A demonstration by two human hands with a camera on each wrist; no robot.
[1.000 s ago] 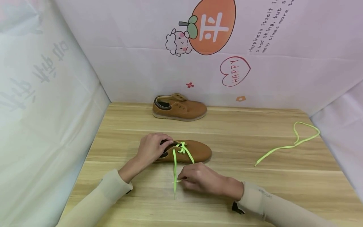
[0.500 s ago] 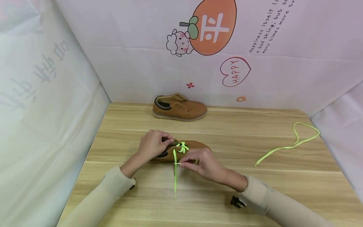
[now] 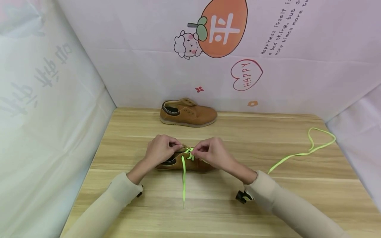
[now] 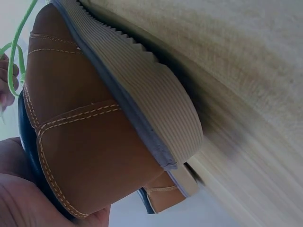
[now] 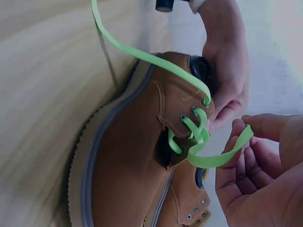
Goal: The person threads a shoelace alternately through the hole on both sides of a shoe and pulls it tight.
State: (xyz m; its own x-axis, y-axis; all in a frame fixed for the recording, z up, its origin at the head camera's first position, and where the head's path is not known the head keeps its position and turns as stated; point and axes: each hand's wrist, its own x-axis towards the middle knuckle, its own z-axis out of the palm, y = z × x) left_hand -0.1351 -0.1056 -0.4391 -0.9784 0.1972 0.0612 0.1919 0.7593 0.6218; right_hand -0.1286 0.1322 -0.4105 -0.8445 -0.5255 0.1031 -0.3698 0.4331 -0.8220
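Observation:
A brown lace-up shoe (image 3: 176, 164) sits on the wooden table with its toe to the right. Neon-green shoelace (image 5: 199, 130) runs through several of its eyelets. One lace end (image 3: 184, 185) comes out of a near-side eyelet and hangs down onto the table. My left hand (image 3: 160, 148) pinches the shoe's far eyelet flap, near the opening. Between thumb and fingers, my right hand (image 3: 215, 152) pinches the other end of the shoelace, close above the eyelets. In the right wrist view that lace stretch (image 5: 215, 160) curves from the shoe up to the fingertips. The lace tip is hidden.
A second brown shoe (image 3: 205, 114), unlaced, stands at the table's back edge by the white printed backdrop (image 3: 143, 76). A loose green shoelace (image 3: 293, 155) lies on the right side of the wooden table (image 3: 238, 215).
My right hand has moved up and away from me with the lace end, from in front of the shoe to its eyelets. The left hand has shifted slightly but keeps its hold.

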